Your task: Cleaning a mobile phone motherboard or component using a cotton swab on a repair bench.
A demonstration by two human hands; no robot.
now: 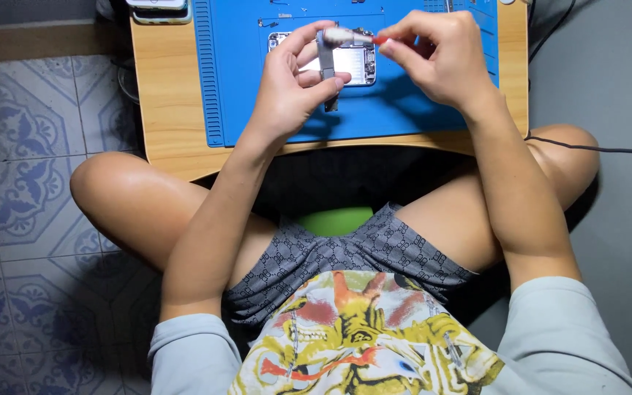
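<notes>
Head view: slim, perhaps metal, grey strip (326, 64).

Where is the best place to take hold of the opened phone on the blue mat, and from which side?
Grip the opened phone by its two long edges, coming from above at its right end. It lies flat on the blue mat with its insides facing up, and the left hand covers its left part.
</notes>
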